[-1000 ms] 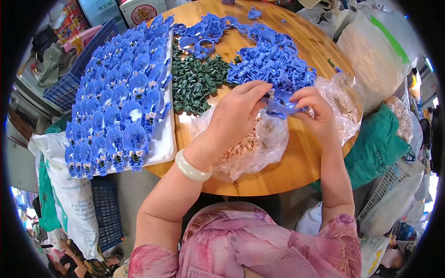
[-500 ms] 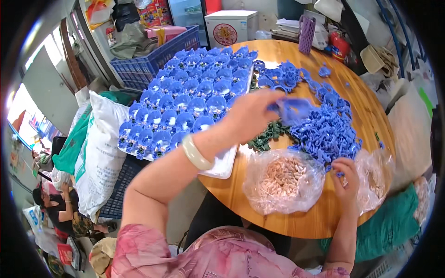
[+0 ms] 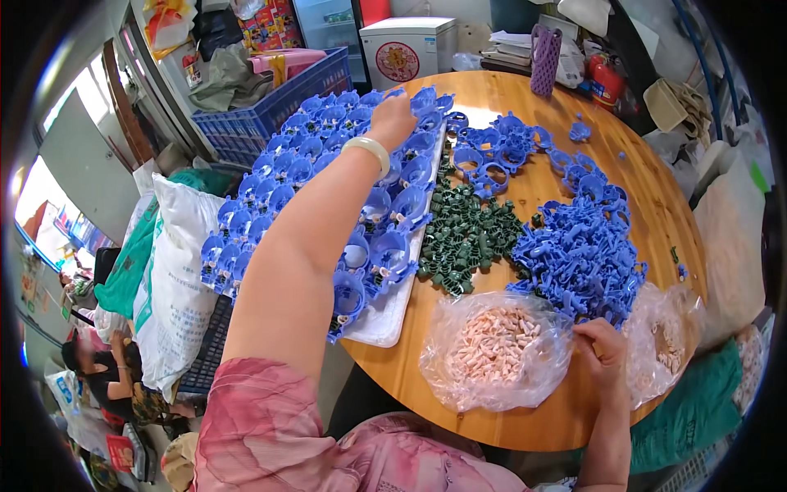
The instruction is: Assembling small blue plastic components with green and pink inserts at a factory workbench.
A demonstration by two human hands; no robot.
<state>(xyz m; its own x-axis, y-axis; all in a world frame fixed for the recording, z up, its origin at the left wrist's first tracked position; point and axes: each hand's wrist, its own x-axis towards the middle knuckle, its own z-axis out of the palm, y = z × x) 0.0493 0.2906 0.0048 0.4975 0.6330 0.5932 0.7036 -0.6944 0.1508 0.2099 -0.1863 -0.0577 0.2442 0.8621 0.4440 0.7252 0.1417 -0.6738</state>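
Left grip (image 3: 393, 120) at upper centre, over the far end of the tray (image 3: 384, 321), among the blue cups (image 3: 348, 293); fingers mostly hidden, can't tell how open or whether anything is held. Right grip (image 3: 605, 348) at lower right, fingers curled loosely by the rim of the clear bag (image 3: 445, 373) of pale bits (image 3: 497, 334); can't tell if it has hold of anything.

Cups in rows on the tray, left of centre. Left forearm lies across the view of the middle rows. Right of the tray, on the round surface (image 3: 500, 425): green parts (image 3: 469, 234), with blue parts (image 3: 584, 261) heaped alongside; blue rings (image 3: 492, 179) beyond. Second bag (image 3: 643, 365) just beside right grip. Blue crate (image 3: 283, 105), upper left.
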